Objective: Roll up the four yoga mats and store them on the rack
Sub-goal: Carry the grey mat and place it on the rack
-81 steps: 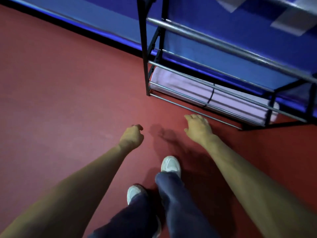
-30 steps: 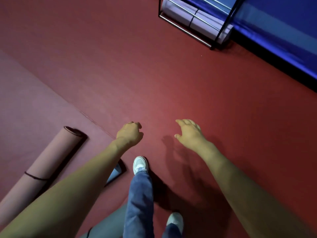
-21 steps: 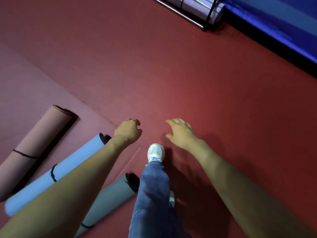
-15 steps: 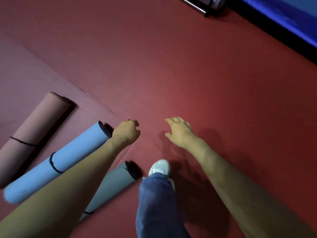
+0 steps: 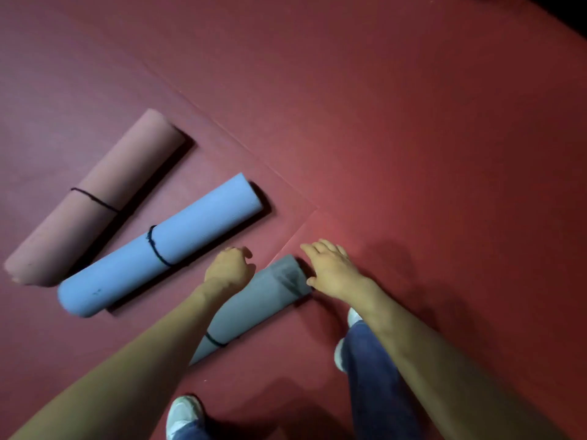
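Now, rack gone from view, I log pink mat (image 5: 95,198), blue mat (image 5: 190,236), grey mat (image 5: 254,300) awaiting storage; left hand (image 5: 228,269) curled empty, right hand (image 5: 333,271) loose-fingered, both at grey.

A gym or exercise studio is being indicated by red mat flooring (image 5: 413,122) and rolled yoga mats (image 5: 178,236).
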Tool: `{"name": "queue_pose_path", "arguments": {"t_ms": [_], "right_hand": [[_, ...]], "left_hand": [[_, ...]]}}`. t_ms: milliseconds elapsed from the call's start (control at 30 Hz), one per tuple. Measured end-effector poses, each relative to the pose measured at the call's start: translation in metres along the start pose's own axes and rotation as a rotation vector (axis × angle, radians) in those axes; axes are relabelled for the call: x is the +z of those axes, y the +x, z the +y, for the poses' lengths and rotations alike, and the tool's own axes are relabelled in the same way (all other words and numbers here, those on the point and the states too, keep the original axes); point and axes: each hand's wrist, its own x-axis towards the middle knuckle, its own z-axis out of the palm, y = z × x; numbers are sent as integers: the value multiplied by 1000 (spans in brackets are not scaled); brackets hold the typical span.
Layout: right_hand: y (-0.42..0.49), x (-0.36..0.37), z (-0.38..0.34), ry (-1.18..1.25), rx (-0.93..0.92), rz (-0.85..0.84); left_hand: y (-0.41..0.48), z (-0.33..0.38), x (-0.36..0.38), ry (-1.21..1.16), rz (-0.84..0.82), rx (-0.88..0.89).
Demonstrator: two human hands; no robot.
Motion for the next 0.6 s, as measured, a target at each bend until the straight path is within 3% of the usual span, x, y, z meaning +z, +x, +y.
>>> {"name": "queue_pose_path", "arguments": {"t_ms": [233, 367, 467, 600], "right_hand": [[51, 133, -157, -202, -81, -122], [85, 198, -208, -343, -83, -255], [119, 230, -219, -478, -96, -264], [157, 264, -209, -575, -97, -292]], "left_hand": [[-32, -228, 40, -171, 30, -153], [-40, -313, 99, -358, 74, -265], [-30, -335, 150, -725, 0, -463], [-15, -339, 210, -1625, -260, -774]]}}
